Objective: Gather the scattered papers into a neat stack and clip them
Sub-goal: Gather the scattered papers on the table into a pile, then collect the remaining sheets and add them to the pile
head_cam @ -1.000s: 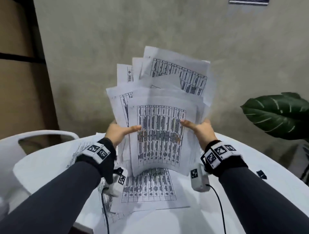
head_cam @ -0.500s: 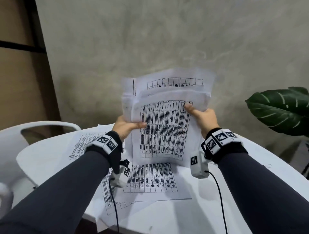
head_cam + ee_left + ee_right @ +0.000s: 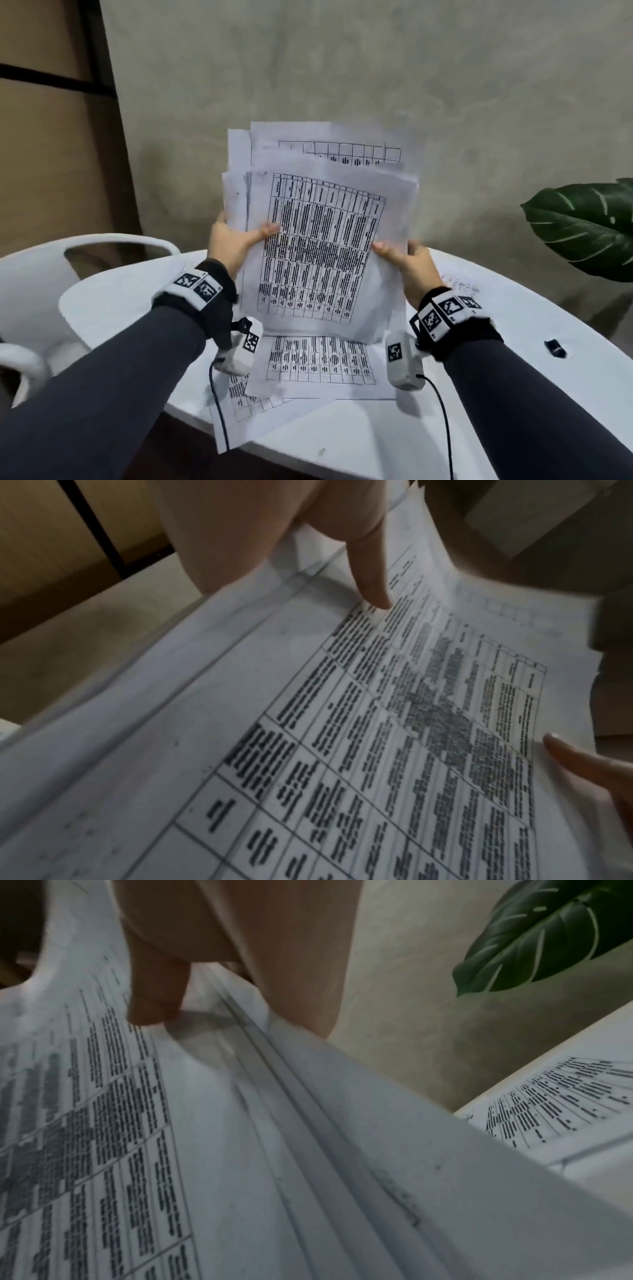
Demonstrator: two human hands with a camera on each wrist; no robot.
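I see both hands clamped on the bundle of papers (image 3: 322, 240), held upright with its lower edge standing on a loose sheet (image 3: 320, 366) on the white table (image 3: 513, 394). Left hand (image 3: 233, 241) grips the left edge, thumb on the front page; right hand (image 3: 409, 265) grips the right edge likewise. The fingers behind the bundle are hidden from me in every view. Sheet tops are staggered, edges not flush. Printed tables are too blurred for me to read. More sheets lie under the bundle, one overhanging the near table edge. A small dark object (image 3: 555, 347) sits far right; I cannot identify it. Leaf (image 3: 582, 226) cut off at frame edge.
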